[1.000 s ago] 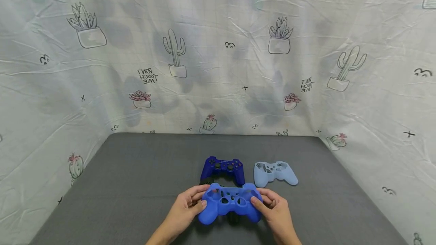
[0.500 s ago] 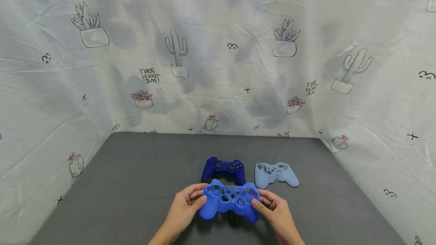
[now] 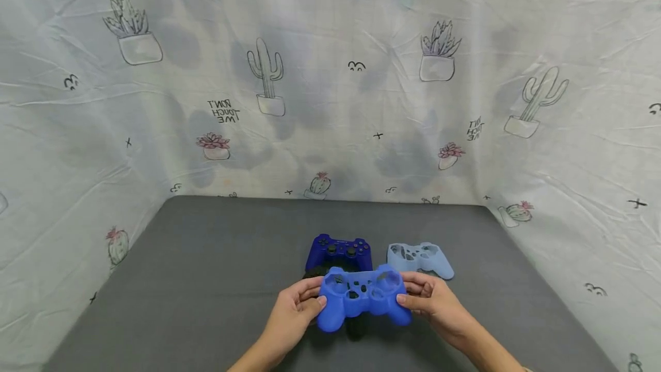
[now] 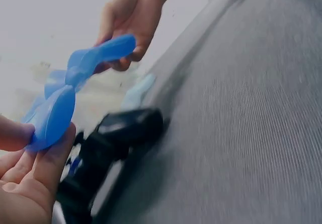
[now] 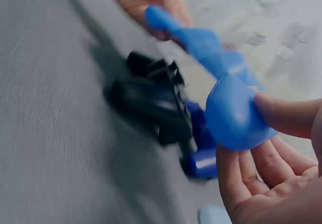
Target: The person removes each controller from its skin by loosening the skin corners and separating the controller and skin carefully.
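Note:
A bright blue silicone controller cover [image 3: 364, 305] is held up by both hands in the head view, its button openings showing. My left hand [image 3: 296, 312] pinches its left end, thumb on the front and fingers behind. The other end is gripped by my right hand [image 3: 436, 306] in the same way. In the right wrist view the cover's rounded handle [image 5: 234, 116] sits between thumb and fingers. Below the cover lies a black game controller [image 4: 131, 126], mostly hidden from the head camera.
Just behind the held cover, a dark blue game controller [image 3: 339, 245] lies on the grey table [image 3: 232, 245]. A light blue silicone cover [image 3: 439, 261] lies to its right, partly behind my right hand. A cactus-print cloth [image 3: 330, 85] walls in the back and sides.
The blue silicone cover has moved right and slightly up with both hands. Its tilt toward the lower right has levelled out. My right forearm has swung outward.

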Available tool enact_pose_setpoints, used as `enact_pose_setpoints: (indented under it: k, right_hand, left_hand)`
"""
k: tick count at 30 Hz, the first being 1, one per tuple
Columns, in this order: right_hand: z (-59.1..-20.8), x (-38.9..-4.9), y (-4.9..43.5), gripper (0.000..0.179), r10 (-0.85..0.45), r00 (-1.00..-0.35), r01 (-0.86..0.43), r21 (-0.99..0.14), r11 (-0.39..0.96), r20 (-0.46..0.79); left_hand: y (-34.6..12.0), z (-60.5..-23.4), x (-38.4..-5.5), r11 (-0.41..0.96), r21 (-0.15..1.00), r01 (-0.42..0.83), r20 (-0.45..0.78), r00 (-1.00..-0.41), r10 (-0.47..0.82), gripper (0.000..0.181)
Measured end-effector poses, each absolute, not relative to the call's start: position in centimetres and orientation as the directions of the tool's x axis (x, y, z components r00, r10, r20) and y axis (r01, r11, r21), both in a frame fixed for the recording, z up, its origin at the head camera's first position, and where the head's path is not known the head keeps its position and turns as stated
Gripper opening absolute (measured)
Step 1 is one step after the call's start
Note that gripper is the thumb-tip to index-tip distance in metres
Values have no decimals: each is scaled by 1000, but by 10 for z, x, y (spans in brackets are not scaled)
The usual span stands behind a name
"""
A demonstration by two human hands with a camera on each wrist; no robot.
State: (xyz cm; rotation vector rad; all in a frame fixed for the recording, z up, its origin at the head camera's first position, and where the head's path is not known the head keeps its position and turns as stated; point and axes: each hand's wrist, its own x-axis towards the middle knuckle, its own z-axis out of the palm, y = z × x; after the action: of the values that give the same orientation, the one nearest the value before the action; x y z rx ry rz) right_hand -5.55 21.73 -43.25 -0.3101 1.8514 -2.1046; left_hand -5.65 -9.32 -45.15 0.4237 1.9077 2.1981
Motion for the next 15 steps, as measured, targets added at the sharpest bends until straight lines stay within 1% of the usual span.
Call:
enact_pose_setpoints:
  k: [3, 7, 10, 15]
  right_hand:
    - [-428, -60, 233, 42, -411, -909, 119, -989, -87, -73]
    - [-428, -62, 252, 37, -452, -888, 154, -980, -126, -82]
    - [-432, -63, 263, 33, -469, -877, 196, -969, -152, -104]
    - [-439, -63, 280, 32, -531, -838, 242, -958, -156, -125]
  left_hand:
    - [-83, -449, -57, -165, 986, 24, 83, -929, 360, 44]
    - [-68, -448, -58, -200, 980, -7, 71, -924, 377, 44]
    - [-57, -448, -59, -239, 970, -47, 52, -919, 391, 43]
    - [-41, -447, -58, -311, 943, -121, 26, -903, 429, 39]
